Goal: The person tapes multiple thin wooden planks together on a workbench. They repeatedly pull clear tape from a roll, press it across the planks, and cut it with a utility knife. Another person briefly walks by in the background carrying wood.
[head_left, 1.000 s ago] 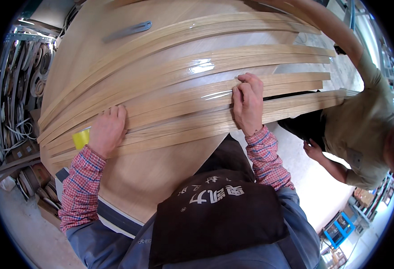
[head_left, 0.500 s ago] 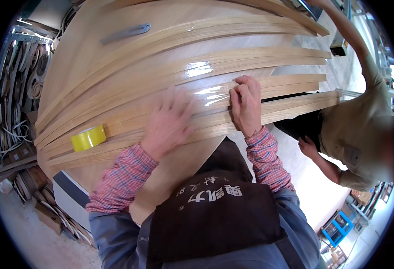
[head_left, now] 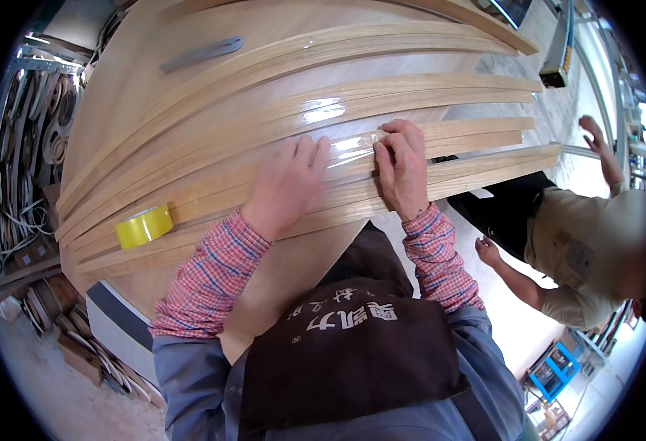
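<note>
Pairs of long pale wooden strips lie side by side across a wooden board. A glossy piece of clear tape spans one pair in front of me. My right hand pinches at the tape's right end, its fingers bent and thumb pressed close. To its left, my left hand lies flat on the strips by the tape's left end, fingers stretched out and slightly blurred. More clear tape shines on the pair farther off. A yellow tape roll rests on the strips at the left.
Toward the far left of the wooden board lies a grey flat-bladed tool. A co-worker in a tan shirt is at the right, close to the strips' ends. Shelves packed with coiled edging stand at the left.
My left hand has slid to the right and flattened beside the tape. My right hand stays almost in place. The co-worker's raised arm has come down from the far right.
</note>
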The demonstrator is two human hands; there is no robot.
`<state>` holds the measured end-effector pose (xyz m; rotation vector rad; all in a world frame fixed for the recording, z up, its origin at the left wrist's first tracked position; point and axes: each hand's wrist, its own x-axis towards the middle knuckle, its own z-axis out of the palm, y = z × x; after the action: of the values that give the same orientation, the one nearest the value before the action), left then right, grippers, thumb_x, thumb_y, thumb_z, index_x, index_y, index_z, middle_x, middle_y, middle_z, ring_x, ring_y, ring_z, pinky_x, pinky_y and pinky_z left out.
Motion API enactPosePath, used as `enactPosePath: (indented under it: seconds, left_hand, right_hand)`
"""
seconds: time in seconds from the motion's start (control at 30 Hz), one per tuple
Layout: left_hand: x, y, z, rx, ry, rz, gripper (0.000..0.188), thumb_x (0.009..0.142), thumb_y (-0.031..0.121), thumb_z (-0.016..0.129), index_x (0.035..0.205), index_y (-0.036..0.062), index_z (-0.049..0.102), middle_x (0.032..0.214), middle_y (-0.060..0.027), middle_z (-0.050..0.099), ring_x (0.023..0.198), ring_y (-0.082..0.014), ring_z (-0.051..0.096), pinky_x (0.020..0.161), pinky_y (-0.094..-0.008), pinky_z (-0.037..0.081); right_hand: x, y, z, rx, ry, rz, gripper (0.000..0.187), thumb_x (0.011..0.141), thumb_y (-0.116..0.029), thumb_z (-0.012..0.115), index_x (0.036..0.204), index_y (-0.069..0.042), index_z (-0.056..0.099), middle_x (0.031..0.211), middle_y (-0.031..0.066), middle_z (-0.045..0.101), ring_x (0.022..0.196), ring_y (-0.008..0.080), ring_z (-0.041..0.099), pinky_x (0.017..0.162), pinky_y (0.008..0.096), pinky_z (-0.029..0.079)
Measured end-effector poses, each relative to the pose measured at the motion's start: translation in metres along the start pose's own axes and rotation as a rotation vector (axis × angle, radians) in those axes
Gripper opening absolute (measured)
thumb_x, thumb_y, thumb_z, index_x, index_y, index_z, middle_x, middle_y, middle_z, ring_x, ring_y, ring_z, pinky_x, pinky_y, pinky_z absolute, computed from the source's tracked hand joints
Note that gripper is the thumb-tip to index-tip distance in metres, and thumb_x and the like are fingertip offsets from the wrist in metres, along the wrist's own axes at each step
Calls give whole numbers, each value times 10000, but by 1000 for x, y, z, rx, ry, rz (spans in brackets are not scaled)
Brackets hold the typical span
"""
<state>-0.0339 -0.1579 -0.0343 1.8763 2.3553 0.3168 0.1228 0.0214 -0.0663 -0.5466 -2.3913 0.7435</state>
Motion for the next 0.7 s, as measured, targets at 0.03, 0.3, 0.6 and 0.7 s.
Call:
enactPosePath:
  seconds: [0.03,0.3,0.6,0.7]
  left_hand:
    - [1,-4,5,45,-1,33,750,755,293,852,1388,10,564,1170,-115,588,1085,-272,600,876,-401,531]
    - [12,-10,0,71,-144,122,729,751,266,861,1348,-30,566,1143,-120,586,1081,-280,608,784,-381,581]
    - [12,-13,-4,-5,-136,134,682,758,240,854,1313,-17,553,1119,-129,578,1072,-294,610,786,-390,584]
    - [12,-16,1,-41,-95,130,702,758,238,855,1339,-11,549,1122,-129,579,1070,-296,612,788,-387,583]
  right_hand:
    - [0,0,0,5,-1,7,117,860,49,682,946,20,608,1156,191,635,1151,404,578,1004,471,473]
    - [-2,2,1,16,20,3,138,850,45,686,962,16,611,1168,195,632,1157,407,578,1008,470,470]
    - [-16,-23,-6,-58,-46,-61,476,842,-16,719,1297,25,585,1338,227,586,1329,434,522,1111,525,431]
    - [-31,-55,7,-111,-362,-198,563,892,-223,753,1379,3,582,1449,209,546,1443,405,464,1174,544,396]
